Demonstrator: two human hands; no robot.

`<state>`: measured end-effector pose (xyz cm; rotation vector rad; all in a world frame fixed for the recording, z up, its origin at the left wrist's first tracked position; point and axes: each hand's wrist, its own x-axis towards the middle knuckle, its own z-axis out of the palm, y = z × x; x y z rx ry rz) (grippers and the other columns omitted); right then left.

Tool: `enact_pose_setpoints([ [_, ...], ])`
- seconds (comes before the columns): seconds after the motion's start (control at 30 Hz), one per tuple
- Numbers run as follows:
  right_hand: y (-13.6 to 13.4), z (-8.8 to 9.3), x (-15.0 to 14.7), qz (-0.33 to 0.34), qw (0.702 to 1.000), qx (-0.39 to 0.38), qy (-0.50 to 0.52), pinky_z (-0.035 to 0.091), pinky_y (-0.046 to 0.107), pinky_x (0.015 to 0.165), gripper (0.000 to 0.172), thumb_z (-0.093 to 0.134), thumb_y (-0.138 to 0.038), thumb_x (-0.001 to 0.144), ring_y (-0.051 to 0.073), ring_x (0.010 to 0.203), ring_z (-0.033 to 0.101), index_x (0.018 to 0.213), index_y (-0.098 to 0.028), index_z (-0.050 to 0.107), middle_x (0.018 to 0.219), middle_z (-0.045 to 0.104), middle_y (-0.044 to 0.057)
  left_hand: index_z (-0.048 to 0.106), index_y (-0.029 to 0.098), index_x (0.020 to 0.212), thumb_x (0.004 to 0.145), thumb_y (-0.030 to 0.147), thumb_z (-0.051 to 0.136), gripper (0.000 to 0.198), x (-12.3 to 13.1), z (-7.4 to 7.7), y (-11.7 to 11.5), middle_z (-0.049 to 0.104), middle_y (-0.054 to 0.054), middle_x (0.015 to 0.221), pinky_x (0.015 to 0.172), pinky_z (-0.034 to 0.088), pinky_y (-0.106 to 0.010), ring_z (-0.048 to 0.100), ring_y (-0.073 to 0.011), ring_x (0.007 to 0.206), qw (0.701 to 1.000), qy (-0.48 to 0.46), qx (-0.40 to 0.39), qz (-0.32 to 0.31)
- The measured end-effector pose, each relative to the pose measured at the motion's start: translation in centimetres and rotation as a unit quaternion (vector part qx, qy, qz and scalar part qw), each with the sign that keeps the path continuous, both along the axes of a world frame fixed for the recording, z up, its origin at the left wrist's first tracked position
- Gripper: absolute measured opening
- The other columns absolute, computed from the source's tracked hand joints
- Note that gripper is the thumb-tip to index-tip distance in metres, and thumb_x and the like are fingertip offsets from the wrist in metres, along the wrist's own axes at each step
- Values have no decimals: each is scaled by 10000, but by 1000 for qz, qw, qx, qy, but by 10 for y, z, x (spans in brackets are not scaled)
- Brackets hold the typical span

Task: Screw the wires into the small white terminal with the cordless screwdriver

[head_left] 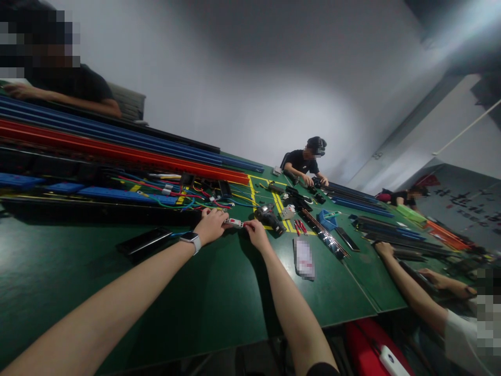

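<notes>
A small white rectangular part with a red mark (234, 223) lies between my two hands, just above the green table. My left hand (212, 224), with a watch on its wrist, has its fingers closed on the part's left end. At the right end, my right hand (256, 233) has thumb and fingertips pinched together. Whether those fingertips grip the part itself or a tiny piece beside it is too small to make out. Left of my hands lies a black glossy panel (145, 244) with a blue wire near it.
Long blue and red rails (117, 153) and coloured wires (203, 194) lie beyond my hands. A power drill (270, 216), red-handled pliers (300, 227), a blue bin (327, 219) and a phone-like object (304, 259) are on the right. Co-workers sit left, opposite and right.
</notes>
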<state>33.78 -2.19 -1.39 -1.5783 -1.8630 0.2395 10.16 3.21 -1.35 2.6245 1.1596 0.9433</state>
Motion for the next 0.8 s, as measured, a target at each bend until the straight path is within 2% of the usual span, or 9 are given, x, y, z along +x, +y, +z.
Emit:
enact_pose_setpoints([
  [0.27,-3,-1,-7,-14,997,-27,-77,451,326,863,246,578,-144,913,207,927,592,1086,-227,732,1010,704,49,628,248,935,899,407,560,176,1,0,2,672,-123,1045,986,258,-539,520,-319,1016,999,-21,-25,-4],
  [0.4,-11,19,2,-37,994,-6,-100,428,354,985,347,553,-133,907,225,1127,567,1192,-263,702,1200,677,51,628,258,941,906,416,558,176,0,-1,3,679,-102,1008,998,255,-544,543,-313,992,1000,-16,-19,-10],
  [0.53,-8,47,34,-141,984,7,-113,343,436,1097,453,463,-101,904,289,1312,453,1324,-186,612,1385,562,139,627,253,939,902,378,562,146,0,-1,3,677,-112,1017,992,263,-548,555,-320,998,1000,-12,-16,-1],
  [0.67,6,57,64,-207,966,-71,-134,389,450,1021,474,658,-215,837,362,1226,526,1293,-97,606,1328,572,252,626,253,955,902,364,563,139,0,0,2,681,-114,1033,1003,258,-556,558,-320,1002,1000,-9,-15,0],
  [0.8,21,53,79,-221,951,-153,-155,449,371,886,569,775,-342,762,316,1060,635,1238,-77,614,1209,654,223,628,256,936,901,370,570,132,0,0,2,684,-107,1006,1014,258,-553,567,-314,994,1000,-12,-21,2],
])
